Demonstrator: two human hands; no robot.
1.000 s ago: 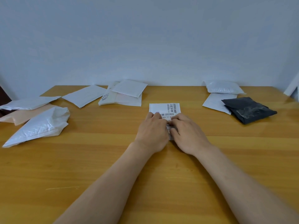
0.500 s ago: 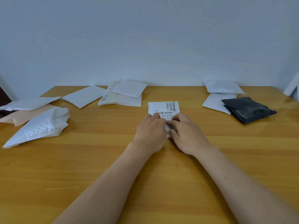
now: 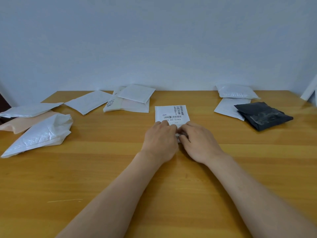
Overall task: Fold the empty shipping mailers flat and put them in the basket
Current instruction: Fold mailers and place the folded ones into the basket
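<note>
Both hands are down on the wooden table, close together and nearly touching. The left hand and the right hand have their fingers curled in over the near end of a small labelled mailer. They pinch that end between them, and a scrap of white shows in the gap where the thumbs meet. The rest of the mailer lies flat at 12 o'clock from the knuckles, barcode side up, its far edge square to the wall.

Bare wood runs wide at 6 o'clock around both forearms, and there are open strips at 9 and 3 o'clock beside the hands.

The other mailers keep well apart from the hands:
- At 2 o'clock a black mailer lies partly over a thin white mailer, with a puffy white mailer behind them at the table's back edge.
- At 11 o'clock a square padded mailer rests on a wider cream mailer, and a lone white mailer lies just to their left.
- At 9 to 10 o'clock — out by the left edge — a crumpled white mailer leans on a peach mailer, with a silvery mailer behind.
</note>
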